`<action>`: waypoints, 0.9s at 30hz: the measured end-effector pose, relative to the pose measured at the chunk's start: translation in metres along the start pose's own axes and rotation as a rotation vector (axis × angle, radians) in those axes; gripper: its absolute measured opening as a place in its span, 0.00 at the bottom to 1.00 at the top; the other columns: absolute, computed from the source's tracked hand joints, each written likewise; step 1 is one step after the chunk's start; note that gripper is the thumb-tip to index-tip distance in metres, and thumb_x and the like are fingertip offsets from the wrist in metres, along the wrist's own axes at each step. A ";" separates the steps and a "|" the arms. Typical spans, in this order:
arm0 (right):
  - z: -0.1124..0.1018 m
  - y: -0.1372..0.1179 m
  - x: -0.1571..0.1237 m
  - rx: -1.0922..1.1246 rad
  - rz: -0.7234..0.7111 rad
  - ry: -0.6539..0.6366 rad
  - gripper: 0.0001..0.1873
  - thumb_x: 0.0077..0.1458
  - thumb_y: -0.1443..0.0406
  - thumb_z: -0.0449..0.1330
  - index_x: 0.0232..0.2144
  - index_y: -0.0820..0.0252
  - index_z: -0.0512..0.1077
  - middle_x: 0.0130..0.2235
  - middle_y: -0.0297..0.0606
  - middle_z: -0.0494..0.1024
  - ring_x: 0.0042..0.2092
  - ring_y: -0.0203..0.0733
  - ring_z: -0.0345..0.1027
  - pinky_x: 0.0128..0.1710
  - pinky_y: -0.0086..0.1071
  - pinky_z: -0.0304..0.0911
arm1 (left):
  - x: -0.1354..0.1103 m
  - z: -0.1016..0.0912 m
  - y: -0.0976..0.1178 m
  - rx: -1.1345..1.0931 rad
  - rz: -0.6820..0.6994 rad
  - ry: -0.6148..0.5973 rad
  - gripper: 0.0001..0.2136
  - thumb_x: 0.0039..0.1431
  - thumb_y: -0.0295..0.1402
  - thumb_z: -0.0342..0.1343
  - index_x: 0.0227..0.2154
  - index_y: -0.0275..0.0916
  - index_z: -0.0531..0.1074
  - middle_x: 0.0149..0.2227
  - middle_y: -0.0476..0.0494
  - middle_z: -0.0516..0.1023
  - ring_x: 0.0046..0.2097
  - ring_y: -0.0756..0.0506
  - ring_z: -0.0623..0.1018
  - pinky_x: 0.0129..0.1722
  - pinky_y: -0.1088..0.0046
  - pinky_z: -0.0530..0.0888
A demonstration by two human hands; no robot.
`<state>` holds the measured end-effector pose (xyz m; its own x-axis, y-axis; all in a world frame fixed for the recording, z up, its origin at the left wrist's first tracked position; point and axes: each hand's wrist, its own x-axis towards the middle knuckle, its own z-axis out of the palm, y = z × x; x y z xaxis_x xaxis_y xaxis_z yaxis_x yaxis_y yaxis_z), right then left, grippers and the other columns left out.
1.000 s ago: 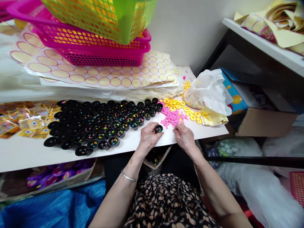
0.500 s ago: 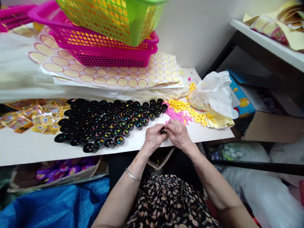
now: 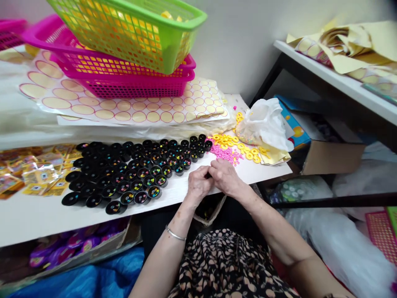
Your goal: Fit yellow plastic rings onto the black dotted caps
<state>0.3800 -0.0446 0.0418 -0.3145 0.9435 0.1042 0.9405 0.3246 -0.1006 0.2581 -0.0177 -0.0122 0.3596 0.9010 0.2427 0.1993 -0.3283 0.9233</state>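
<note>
At the near edge of the table (image 3: 176,189), the left hand (image 3: 197,183) curls round a mostly hidden black cup (image 3: 210,176); the right hand (image 3: 226,177) bunches against it, its pinch unclear. I cannot tell the cup's axis or facing.

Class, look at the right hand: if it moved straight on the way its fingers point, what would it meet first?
Most likely the left hand, close in front of the right hand; whether the two touch is hard to tell.
</note>
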 end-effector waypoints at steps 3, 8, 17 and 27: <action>0.002 -0.002 0.002 -0.001 0.037 -0.004 0.10 0.52 0.72 0.51 0.28 0.62 0.72 0.30 0.40 0.68 0.34 0.41 0.56 0.34 0.33 0.52 | 0.001 -0.001 -0.001 0.015 -0.003 -0.005 0.06 0.45 0.28 0.56 0.28 0.39 0.74 0.30 0.50 0.75 0.33 0.49 0.72 0.34 0.75 0.68; 0.000 -0.004 -0.002 0.312 0.191 0.099 0.10 0.52 0.72 0.51 0.26 0.61 0.72 0.29 0.35 0.68 0.33 0.36 0.60 0.33 0.29 0.55 | 0.000 0.000 -0.002 0.087 -0.005 -0.002 0.11 0.44 0.26 0.56 0.33 0.40 0.74 0.30 0.52 0.73 0.30 0.51 0.70 0.31 0.77 0.67; 0.010 0.065 -0.040 0.546 0.674 0.528 0.07 0.49 0.65 0.54 0.30 0.62 0.70 0.29 0.35 0.70 0.33 0.38 0.64 0.36 0.31 0.60 | 0.003 -0.001 -0.005 0.119 -0.048 0.014 0.12 0.40 0.31 0.60 0.33 0.39 0.73 0.27 0.53 0.70 0.24 0.54 0.65 0.25 0.78 0.64; 0.010 0.120 -0.050 0.045 0.900 0.257 0.15 0.52 0.58 0.55 0.41 0.58 0.69 0.43 0.42 0.65 0.46 0.45 0.60 0.41 0.34 0.57 | 0.006 0.000 0.000 0.132 -0.061 0.014 0.15 0.40 0.32 0.60 0.35 0.39 0.73 0.28 0.52 0.71 0.24 0.53 0.66 0.25 0.78 0.65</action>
<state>0.5077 -0.0523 0.0142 0.5723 0.7992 0.1835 0.8087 -0.5131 -0.2876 0.2601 -0.0119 -0.0103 0.3303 0.9240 0.1926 0.3387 -0.3065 0.8896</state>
